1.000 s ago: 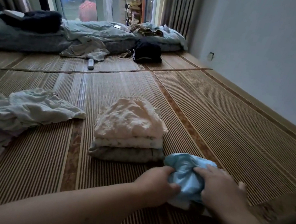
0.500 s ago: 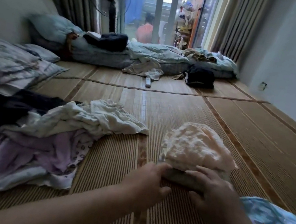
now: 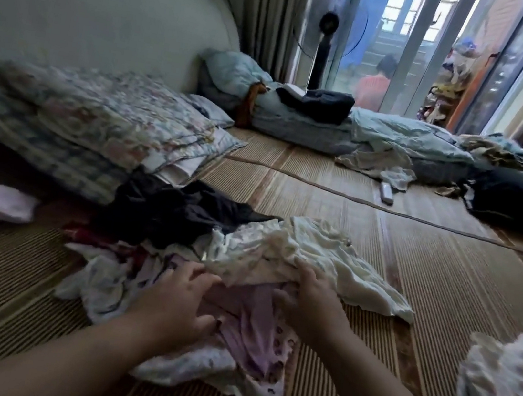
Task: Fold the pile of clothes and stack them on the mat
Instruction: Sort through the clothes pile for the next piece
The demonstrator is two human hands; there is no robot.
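Hands in the pile (image 3: 210, 258) now, which sprawls on the mat (image 3: 442, 292) toward its left side, just in front of the pillows (image 3: 101, 126), while the folded stack (image 3: 506, 387) sits well apart at the near right. Right hand (image 3: 309, 303) digs its fingers under the edge of the cream top (image 3: 329, 258) and looks to be grasping it. Left hand (image 3: 177, 300) lies across the pale cloth with fingers stretched forward and thumb down by the purple piece (image 3: 250, 328), and whether it has closed on anything I cannot tell. The step, as I read it, is picking one garment out for folding. Best bet is the cream top: it lies uppermost, so it should lift free without dragging much. The purple piece runs underneath it and the dark garment (image 3: 176, 212) is tangled behind, so a slow lift makes sense, with the left hand pressing the rest down. Soft, limp fabric like this wants a pinch at two corners or the shoulders, a shake out flat on bare mat between pile and stack, then the fold.
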